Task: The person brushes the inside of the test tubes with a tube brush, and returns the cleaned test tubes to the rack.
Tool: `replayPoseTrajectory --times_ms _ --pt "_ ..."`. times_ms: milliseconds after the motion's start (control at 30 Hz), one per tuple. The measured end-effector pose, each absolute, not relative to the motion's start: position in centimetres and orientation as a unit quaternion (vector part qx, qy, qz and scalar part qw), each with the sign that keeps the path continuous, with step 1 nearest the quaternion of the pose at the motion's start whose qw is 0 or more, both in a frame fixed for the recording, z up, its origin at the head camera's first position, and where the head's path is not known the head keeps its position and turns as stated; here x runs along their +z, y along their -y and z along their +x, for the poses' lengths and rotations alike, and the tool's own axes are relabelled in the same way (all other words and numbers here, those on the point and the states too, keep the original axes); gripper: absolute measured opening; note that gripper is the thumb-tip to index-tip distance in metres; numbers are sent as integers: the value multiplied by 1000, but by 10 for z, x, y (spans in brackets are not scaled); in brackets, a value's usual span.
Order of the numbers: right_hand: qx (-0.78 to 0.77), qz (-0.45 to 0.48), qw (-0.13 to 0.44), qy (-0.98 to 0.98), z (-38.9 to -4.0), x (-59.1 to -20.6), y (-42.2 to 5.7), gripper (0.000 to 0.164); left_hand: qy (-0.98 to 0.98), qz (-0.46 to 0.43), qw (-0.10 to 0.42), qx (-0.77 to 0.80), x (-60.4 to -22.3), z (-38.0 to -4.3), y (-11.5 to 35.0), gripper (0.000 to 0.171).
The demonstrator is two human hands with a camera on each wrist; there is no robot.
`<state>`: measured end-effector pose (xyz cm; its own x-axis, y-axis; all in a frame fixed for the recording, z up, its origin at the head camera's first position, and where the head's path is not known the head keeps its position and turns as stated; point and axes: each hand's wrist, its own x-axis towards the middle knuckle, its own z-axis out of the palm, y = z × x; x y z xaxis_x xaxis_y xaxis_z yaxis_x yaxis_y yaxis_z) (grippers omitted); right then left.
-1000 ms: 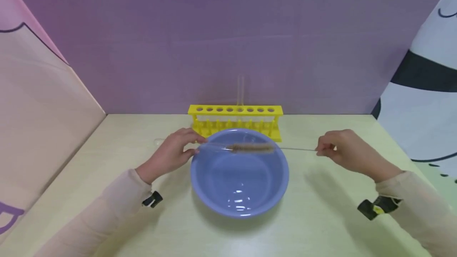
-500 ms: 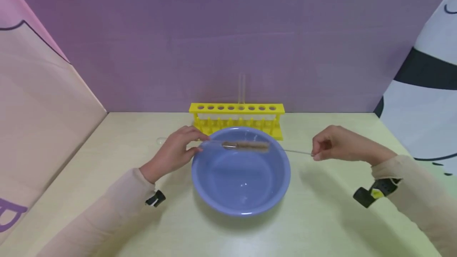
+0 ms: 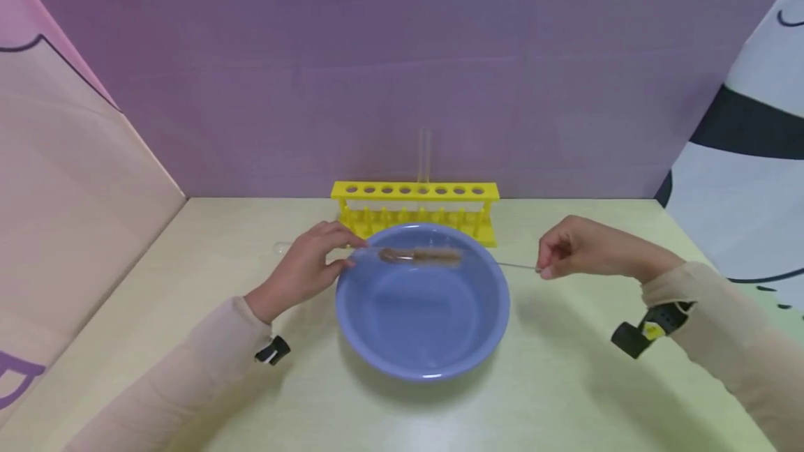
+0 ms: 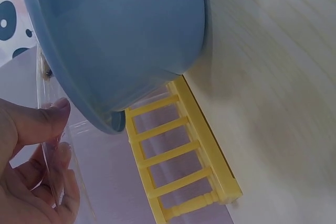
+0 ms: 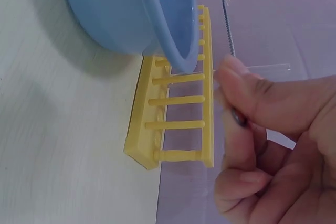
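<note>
Over the blue basin point(image 3: 421, 340), my left hand point(image 3: 308, 265) holds a clear test tube point(image 4: 43, 82) sideways, its rounded end sticking out left of the hand. My right hand point(image 3: 581, 250) pinches the twisted wire handle of a test tube brush point(image 3: 437, 256) between thumb and forefinger. The brush's tan bristles lie level above the basin, with the front part inside the tube's mouth and the rest outside. In the right wrist view, the wire point(image 5: 228, 24) runs from the fingertips up to the bristles.
Behind the basin stands a yellow test tube rack point(image 3: 414, 192), close to its far rim. One clear test tube point(image 3: 424, 155) stands upright in the rack. A purple backdrop point(image 3: 402, 75) rises at the table's far edge.
My right hand has moved left, carrying the brush with it, so the bristles sit further into the tube. The left hand has stayed nearly in place.
</note>
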<state>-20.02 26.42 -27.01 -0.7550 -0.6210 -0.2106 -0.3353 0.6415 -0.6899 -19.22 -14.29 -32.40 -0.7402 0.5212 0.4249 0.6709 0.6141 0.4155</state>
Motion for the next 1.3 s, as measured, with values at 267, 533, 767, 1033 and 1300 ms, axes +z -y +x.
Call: replayPoseTrajectory --times_ms 267,533,767,1033,1300 --pt "-317 -267 204 -887 -199 -269 -260 6 883 -344 136 -290 -326 -192 142 31" --pt "-281 -269 159 -907 -194 -268 -253 6 878 -350 133 -299 -326 -192 141 30" --pt "-245 -292 94 -920 -187 -273 -248 9 873 -366 134 -292 -327 -192 140 30" --pt "-223 -321 27 -920 -181 -279 -244 20 878 -361 112 -293 -325 -192 138 30" --pt "-194 -334 -49 -921 -176 -288 -238 24 882 -357 95 -292 -325 -192 136 30"
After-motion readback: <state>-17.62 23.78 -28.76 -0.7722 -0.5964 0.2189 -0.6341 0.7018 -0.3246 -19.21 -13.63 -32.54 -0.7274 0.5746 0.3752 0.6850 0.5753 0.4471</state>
